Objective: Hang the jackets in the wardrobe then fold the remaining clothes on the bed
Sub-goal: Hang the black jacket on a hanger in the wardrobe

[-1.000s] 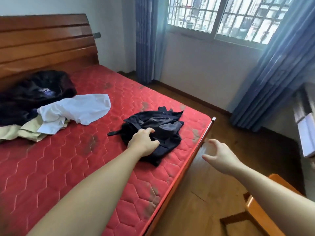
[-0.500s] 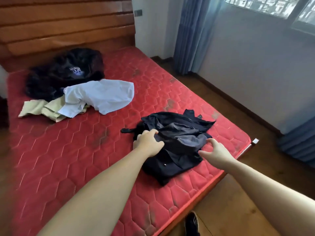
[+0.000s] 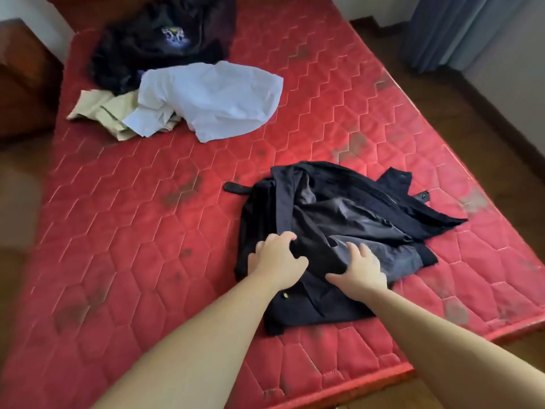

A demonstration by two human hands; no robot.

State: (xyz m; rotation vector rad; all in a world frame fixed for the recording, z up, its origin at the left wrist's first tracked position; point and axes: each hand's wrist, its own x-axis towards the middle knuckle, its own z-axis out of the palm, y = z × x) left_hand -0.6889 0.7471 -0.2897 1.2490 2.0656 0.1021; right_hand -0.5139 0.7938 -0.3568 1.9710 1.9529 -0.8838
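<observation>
Both hands are on the crumpled black jacket, which lies on the near right part of the red bed, close to its foot edge. The left hand has its fingers curled and clamped on a fold of dark cloth at the jacket's left side; the right hand rests flat on the grey lining with fingers spread apart, gripping nothing that I can see. To do this pickup well, it seems best to find the collar or shoulders before lifting, so the jacket hangs open and straight instead of coming up as a bundle; the right hand should probably close on the opposite shoulder. The jacket is bunched, so its heading is unclear, but the heap's long axis seems to run from near left toward far right, with a strap poking out at far left and a tabbed flap at far right. A white shirt, beige garment and another dark jacket lie well apart near the head of the bed.
</observation>
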